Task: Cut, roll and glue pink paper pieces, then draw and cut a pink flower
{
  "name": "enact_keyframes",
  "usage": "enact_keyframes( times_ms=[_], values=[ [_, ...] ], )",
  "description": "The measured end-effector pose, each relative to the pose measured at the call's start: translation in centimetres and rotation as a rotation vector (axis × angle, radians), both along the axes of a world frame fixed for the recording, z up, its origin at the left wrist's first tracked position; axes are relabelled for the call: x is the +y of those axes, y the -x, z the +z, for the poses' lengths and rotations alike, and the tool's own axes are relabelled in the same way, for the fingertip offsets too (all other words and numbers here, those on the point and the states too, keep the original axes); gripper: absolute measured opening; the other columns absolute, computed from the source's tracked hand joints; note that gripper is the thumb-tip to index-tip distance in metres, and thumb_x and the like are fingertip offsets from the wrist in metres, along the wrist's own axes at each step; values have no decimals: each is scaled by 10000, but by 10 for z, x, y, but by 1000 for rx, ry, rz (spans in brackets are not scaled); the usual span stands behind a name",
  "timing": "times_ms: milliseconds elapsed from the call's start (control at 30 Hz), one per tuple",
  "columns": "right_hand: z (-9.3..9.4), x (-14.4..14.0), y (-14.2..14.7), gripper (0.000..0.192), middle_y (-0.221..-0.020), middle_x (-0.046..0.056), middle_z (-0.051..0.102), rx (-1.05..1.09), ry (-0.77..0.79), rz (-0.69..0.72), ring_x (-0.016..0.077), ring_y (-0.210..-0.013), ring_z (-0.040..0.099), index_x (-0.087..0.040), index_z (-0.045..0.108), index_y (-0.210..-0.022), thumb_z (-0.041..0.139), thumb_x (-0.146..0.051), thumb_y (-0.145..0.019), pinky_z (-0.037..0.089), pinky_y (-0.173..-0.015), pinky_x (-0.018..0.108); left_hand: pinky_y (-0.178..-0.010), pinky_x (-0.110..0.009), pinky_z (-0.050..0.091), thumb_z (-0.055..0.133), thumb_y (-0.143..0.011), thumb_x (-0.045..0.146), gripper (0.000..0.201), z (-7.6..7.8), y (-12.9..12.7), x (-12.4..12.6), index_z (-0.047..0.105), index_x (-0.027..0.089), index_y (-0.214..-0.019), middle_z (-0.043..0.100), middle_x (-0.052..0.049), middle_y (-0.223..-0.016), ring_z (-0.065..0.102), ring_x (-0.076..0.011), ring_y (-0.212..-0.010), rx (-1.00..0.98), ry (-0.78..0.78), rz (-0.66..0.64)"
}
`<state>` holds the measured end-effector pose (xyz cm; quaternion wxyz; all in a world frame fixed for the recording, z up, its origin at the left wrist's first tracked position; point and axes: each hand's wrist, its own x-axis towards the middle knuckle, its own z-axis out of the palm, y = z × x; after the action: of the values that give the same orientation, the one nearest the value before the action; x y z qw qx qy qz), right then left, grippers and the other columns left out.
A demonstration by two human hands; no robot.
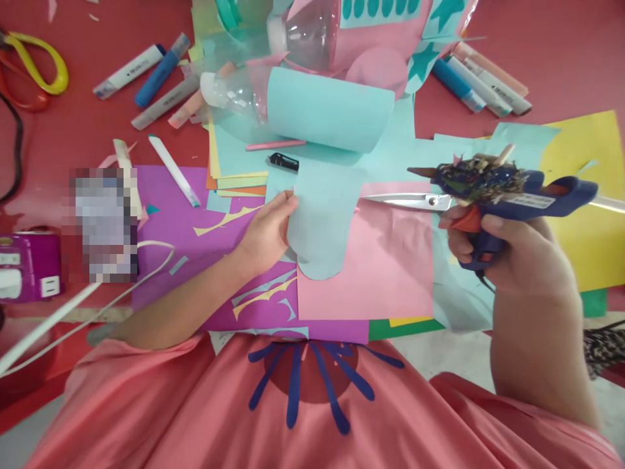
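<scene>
My left hand [270,229] pinches the left edge of a light blue paper cutout [325,221] with a rounded lower end, held over pink paper [390,260]. In my right hand [525,251] is a dark blue glue gun [532,195] with an orange trigger, its nozzle pointing left and its body crusted with debris. Scissors [410,200] lie beneath the glue gun, blades toward the cutout. Just beyond the cutout are a black cap-like piece [284,161] and a plastic bottle wrapped in light blue paper [329,107], lying on its side.
Markers [161,70] lie at the back left, more markers [481,81] at the back right. A pink-wrapped bottle [371,39] stands out at the back. At left are yellow-handled scissors [51,62], a blurred-out phone-like object [102,225] and a cable [146,260]. Purple paper [170,286] carries several scraps.
</scene>
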<state>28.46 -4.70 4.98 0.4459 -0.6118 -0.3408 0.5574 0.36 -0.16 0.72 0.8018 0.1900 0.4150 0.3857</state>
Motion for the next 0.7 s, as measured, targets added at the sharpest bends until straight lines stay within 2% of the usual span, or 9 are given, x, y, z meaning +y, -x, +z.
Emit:
enact_keyframes(
  times_ms=[33, 100, 200, 333, 433, 533, 600, 700],
  values=[
    [0, 0, 1, 215, -703, 22, 619, 12, 5, 15, 83, -410, 464, -196, 696, -709, 827, -336, -612, 322, -322, 239, -596, -195, 474, 701, -824, 241, 104, 0, 0, -1, 616, 181, -822, 656, 41, -719, 654, -110, -712, 2, -18, -40],
    [-1, -2, 3, 247, -688, 14, 603, 45, 11, 82, 87, -415, 472, -202, 680, -711, 839, -367, -620, 317, -310, 226, -630, -216, 485, 773, -746, 243, 222, 0, 0, -3, 639, 177, -910, 694, 22, -781, 671, -136, -751, 7, -25, -140],
    [-5, -4, 4, 298, -664, 23, 623, 82, 16, 216, 107, -408, 490, -212, 672, -720, 823, -461, -657, 332, -301, 234, -672, -243, 500, 807, -711, 254, 279, 0, -1, -8, 658, 159, -927, 724, -7, -808, 672, -144, -729, 31, 12, -233],
    [-7, -7, 10, 339, -532, 31, 627, 31, 22, 264, 140, -370, 494, -200, 718, -757, 775, -528, -692, 332, -297, 257, -661, -256, 496, 781, -754, 325, 279, -2, -3, -13, 677, 159, -952, 733, -21, -788, 675, -152, -696, 46, 37, -234],
    [-9, -6, 18, 303, -588, 44, 676, -9, 11, 273, 137, -404, 533, -192, 723, -748, 761, -492, -732, 376, -343, 260, -674, -253, 497, 821, -706, 348, 441, -1, -5, -15, 660, 179, -1080, 747, -35, -883, 707, -189, -809, -26, 32, -247],
    [-14, -2, 26, 289, -566, 25, 655, 15, 22, 349, 125, -420, 531, -190, 716, -744, 733, -476, -776, 388, -379, 255, -745, -282, 518, 828, -695, 337, 584, 0, -6, -15, 604, 189, -1214, 747, -59, -1009, 711, -234, -948, -67, 50, -261],
    [-16, 1, 30, 287, -529, 9, 626, 20, 21, 397, 120, -426, 522, -192, 708, -745, 706, -472, -809, 382, -392, 251, -795, -304, 524, 792, -734, 296, 548, -1, -6, -15, 598, 175, -1232, 745, -70, -1036, 708, -241, -978, -50, 68, -258],
    [-17, 7, 35, 290, -523, 6, 616, 5, -9, 416, 118, -440, 520, -195, 696, -739, 667, -464, -842, 377, -408, 250, -825, -331, 528, 711, -792, 225, 359, -4, -5, -16, 653, 139, -1136, 753, -80, -998, 713, -239, -950, -32, 100, -249]
  ],
)
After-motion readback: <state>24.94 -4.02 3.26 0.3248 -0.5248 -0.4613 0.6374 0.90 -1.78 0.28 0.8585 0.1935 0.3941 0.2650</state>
